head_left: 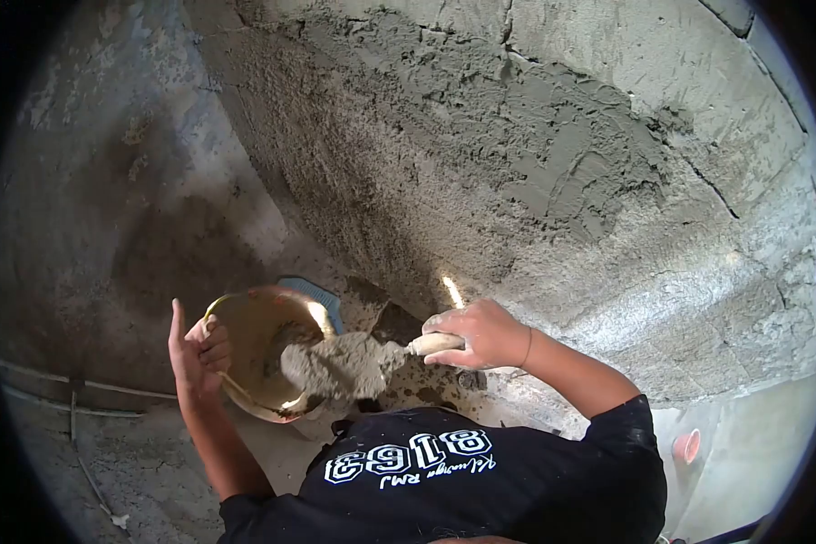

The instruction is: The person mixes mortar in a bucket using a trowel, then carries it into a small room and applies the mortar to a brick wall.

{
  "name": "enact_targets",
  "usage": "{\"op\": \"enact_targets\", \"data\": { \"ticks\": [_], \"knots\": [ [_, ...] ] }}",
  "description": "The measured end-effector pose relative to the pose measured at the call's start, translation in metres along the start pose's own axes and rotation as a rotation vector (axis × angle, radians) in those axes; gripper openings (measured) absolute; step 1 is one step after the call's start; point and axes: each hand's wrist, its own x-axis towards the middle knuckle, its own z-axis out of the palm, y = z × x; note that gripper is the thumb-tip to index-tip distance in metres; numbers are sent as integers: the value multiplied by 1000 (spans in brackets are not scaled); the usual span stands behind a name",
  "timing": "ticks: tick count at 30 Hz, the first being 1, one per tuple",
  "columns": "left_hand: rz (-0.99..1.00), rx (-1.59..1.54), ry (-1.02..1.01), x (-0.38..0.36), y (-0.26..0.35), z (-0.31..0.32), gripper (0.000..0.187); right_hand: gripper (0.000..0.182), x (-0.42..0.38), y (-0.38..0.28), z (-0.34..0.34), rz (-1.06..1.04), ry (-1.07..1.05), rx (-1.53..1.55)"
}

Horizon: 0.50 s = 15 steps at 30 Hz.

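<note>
My right hand (485, 335) is wrapped round the pale handle of a trowel (433, 344). A thick heap of wet grey mortar (344, 364) covers the trowel's blade, which overlaps the right side of a bucket (245, 322). At the bucket's left side, my left hand (199, 355) has its fingers curled on the thin yellowish bucket handle (210, 314), with one finger pointing up. More mortar shows inside the bucket, partly hidden by the loaded trowel. Ahead, a rough wall (363, 145) carries a broad patch of darker wet mortar (571, 136).
A blue-grey ridged object (315, 295) lies behind the bucket. Thin pipes (72, 399) run along the wall at left. A small reddish cup-like container (686, 446) is at lower right. Cracks cross the upper right wall.
</note>
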Motion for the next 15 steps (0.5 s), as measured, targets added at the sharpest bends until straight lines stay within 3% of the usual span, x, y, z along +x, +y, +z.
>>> {"op": "enact_targets", "data": {
  "ticks": [5,6,7,9,10,13,15],
  "knots": [
    [36,84,143,-2,-5,-23,60,43,11,3,-39,-217,-94,265],
    [43,69,197,-1,-7,-28,59,44,17,7,-54,-92,-265,286],
    [52,55,249,-1,-8,-34,58,41,18,33,-55,-119,-155,391],
    [60,49,283,1,-7,-44,56,42,15,87,-64,130,205,615],
    [80,30,294,-2,-8,-49,55,43,8,95,-84,548,230,738],
    [99,-3,271,-11,-10,-65,54,49,10,104,-74,517,380,886],
    [123,-7,316,-17,-10,-68,54,50,12,83,-61,431,253,785]
  ]
}}
